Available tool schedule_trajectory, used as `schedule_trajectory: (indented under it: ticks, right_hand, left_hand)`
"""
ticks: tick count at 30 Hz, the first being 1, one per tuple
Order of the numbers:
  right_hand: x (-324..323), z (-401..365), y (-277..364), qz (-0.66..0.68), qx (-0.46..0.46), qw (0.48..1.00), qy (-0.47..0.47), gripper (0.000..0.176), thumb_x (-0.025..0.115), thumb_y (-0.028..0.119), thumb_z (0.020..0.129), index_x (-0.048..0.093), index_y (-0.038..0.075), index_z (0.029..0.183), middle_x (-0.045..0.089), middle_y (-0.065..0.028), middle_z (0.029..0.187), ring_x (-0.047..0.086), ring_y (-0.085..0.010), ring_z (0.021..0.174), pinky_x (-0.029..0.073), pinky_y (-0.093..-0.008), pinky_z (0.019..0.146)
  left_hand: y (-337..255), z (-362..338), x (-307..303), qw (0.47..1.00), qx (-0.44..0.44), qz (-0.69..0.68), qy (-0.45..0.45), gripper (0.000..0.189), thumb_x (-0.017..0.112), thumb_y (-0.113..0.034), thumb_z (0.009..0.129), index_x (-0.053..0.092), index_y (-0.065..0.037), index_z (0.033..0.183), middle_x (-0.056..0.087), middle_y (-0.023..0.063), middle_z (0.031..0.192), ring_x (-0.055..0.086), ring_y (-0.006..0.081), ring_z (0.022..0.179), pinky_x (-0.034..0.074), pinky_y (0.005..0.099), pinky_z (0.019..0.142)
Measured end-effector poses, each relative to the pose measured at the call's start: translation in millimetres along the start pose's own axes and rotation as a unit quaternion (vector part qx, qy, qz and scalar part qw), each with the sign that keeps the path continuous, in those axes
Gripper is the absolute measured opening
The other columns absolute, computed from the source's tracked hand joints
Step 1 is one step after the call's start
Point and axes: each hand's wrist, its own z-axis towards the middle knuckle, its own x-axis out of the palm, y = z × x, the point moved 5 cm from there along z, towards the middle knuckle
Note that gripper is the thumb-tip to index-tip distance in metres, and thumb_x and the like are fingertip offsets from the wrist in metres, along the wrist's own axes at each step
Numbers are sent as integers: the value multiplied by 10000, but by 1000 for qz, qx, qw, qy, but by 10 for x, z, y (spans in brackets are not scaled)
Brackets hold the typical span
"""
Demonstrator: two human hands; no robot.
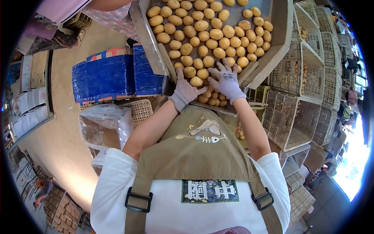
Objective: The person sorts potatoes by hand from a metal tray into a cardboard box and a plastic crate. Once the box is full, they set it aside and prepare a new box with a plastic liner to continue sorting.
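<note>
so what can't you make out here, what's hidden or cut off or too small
All in the head view:
Tray: far end cut off by the top edge.
Lower potatoes: partly hidden by the left hand and right hand.
Glove print: too small to read.
Blue-covered box: contents hidden by its covering.

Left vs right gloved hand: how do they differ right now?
Print: the right hand shows dark print on the back of its glove; none is visible on the left hand.
Reach: the right hand's fingers extend further up among the potatoes; the left hand sits lower, near the left side of the tray mouth.
Shared: both wear pale gloves and are at the tray's near end.
</note>
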Motion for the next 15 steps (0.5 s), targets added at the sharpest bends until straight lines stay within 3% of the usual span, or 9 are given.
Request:
schedule_trajectory:
  ticks: [1,2,5,6,7,9,10,13,15]
  right_hand:
    - [-33,46,15,3,10,1000,1,318,619,403,912,700,230,1167,563,-126,1408,392,-339,1424,152,-667,1147]
    - [-163,78,71,27,-7,994,-107,198,634,306,902,702,179,1038,646,-107,1246,582,-332,1205,341,-613,1051]
    - [-568,411,439,85,-55,972,-210,275,648,202,885,695,171,1154,659,-77,1196,662,-307,981,507,-480,870]
    - [-510,612,537,41,-60,979,-192,324,627,166,889,667,180,1211,635,-97,1238,669,-314,977,527,-457,837]
    - [-464,812,625,-3,-64,983,-175,379,605,131,894,640,189,1267,611,-116,1280,676,-322,973,547,-435,803]
    - [-295,1049,707,-38,-8,998,-51,421,578,121,905,596,202,1318,545,-156,1336,673,-334,1016,545,-449,843]
    - [-438,1108,790,-70,10,996,46,386,583,157,917,609,203,1299,504,-166,1342,663,-336,1060,543,-466,864]
    - [-454,1247,769,-107,45,986,117,369,597,248,936,601,241,1304,533,-154,1289,636,-332,1128,537,-487,879]
    - [-330,1213,724,-39,21,996,83,350,600,262,938,603,249,1288,537,-160,1283,635,-347,1119,540,-481,878]
  left_hand:
    - [-2,3,18,1000,0,-19,-9,893,379,-791,911,271,-202,1572,325,63,1615,333,312,1463,251,680,1142]
    - [18,83,-54,999,-17,-22,28,991,390,-856,854,234,-201,1581,295,79,1620,315,335,1471,280,682,1137]
    - [95,126,-123,995,-44,-69,51,1103,430,-903,790,166,-194,1592,277,120,1611,303,393,1461,337,650,1133]
    - [136,143,-142,991,-75,-113,15,1253,483,-941,712,79,-149,1595,223,176,1610,290,455,1445,384,604,1128]
    - [143,160,-160,992,-72,-106,14,1279,496,-941,702,62,-133,1593,203,189,1611,290,463,1441,391,593,1127]
    - [111,175,-207,993,-65,-94,17,1333,524,-942,682,28,-99,1589,163,215,1614,289,479,1434,406,570,1125]
    - [109,146,-194,981,-101,-167,14,1338,538,-927,695,20,-73,1584,150,227,1614,278,476,1442,388,585,1134]
    - [95,157,-234,987,-82,-134,-19,1273,478,-942,721,41,-128,1597,173,193,1623,269,487,1443,334,602,1156]
    - [94,168,-254,990,-65,-125,-17,1299,536,-906,724,24,-82,1588,140,213,1627,244,466,1465,321,620,1168]
